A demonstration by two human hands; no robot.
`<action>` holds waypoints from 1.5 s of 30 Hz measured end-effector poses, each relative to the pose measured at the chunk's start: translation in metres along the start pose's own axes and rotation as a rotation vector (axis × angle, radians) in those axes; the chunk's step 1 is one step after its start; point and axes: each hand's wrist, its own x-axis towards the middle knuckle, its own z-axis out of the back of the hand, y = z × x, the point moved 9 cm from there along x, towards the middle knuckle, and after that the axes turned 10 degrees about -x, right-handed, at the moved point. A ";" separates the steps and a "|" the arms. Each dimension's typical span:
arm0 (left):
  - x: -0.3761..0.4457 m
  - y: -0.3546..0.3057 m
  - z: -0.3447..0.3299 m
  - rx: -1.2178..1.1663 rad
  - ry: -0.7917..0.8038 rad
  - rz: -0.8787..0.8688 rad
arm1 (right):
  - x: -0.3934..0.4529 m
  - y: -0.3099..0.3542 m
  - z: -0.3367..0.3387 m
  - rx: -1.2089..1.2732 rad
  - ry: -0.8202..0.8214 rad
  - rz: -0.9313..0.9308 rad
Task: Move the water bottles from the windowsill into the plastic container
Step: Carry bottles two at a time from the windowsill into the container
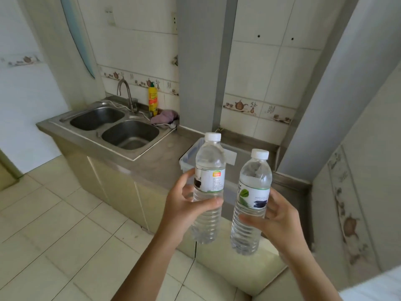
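Above the steel counter [156, 164], in mid-air, two clear water bottles with white caps, both upright and tilted slightly; left bottle [209, 185] gripped by the left hand [184, 211], thumb across the front just under the label, fingers curled round the far side; right bottle [252, 200] gripped by the right hand [275, 220], thumb across the ribbed lower body, fingers wrapped behind the label; both hands clamped on their bottles, neither loose. Left bottle's label white with a small orange-and-green patch and a dark mark; right bottle's label white with a green leaf and a dark blue smear. Bottles near each other but apart, not touching. Just behind them, on the counter, the clear plastic container [186, 158], lidless, with a white label on its far wall; partly hidden by the left bottle; contents impossible to tell. Neither bottle inside the container; both held in front of and over its near edge.

Further left, sunk in the same counter, a double-bowl steel sink [65, 119] with a curved tap [125, 92] behind it; beside the tap a yellow bottle [153, 101] with a green top, and next to that a crumpled purple cloth [163, 117]. Behind the container, a grey pillar [199, 61] against white wall tiles with a teapot-pattern border. Below, pale floor tiles [65, 235] and beige cabinet doors [112, 190] under the counter. At the lower right corner, a bit of white sleeve [373, 287].
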 end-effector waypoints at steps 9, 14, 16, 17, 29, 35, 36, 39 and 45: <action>0.175 -0.006 -0.074 0.003 0.169 -0.064 | 0.156 -0.021 0.016 0.025 -0.165 -0.026; 0.269 0.021 -0.111 0.003 0.261 -0.061 | 0.233 -0.056 0.015 0.017 -0.287 -0.098; 0.300 0.041 -0.123 0.028 0.312 -0.039 | 0.259 -0.073 0.012 -0.006 -0.310 -0.126; 0.313 0.052 -0.129 0.046 0.337 -0.022 | 0.270 -0.082 0.010 -0.018 -0.317 -0.145; 0.382 0.157 -0.167 0.155 0.464 0.104 | 0.306 -0.172 -0.004 -0.102 -0.414 -0.335; 0.384 0.172 -0.162 0.211 0.443 0.025 | 0.302 -0.184 -0.010 -0.307 -0.422 -0.383; 0.382 0.174 -0.162 0.209 0.441 0.009 | 0.301 -0.189 -0.011 -0.336 -0.428 -0.399; 0.379 0.181 -0.161 0.188 0.416 -0.018 | 0.298 -0.202 -0.013 -0.439 -0.424 -0.439; 0.378 0.194 -0.161 0.170 0.411 -0.023 | 0.303 -0.200 -0.013 -0.552 -0.384 -0.422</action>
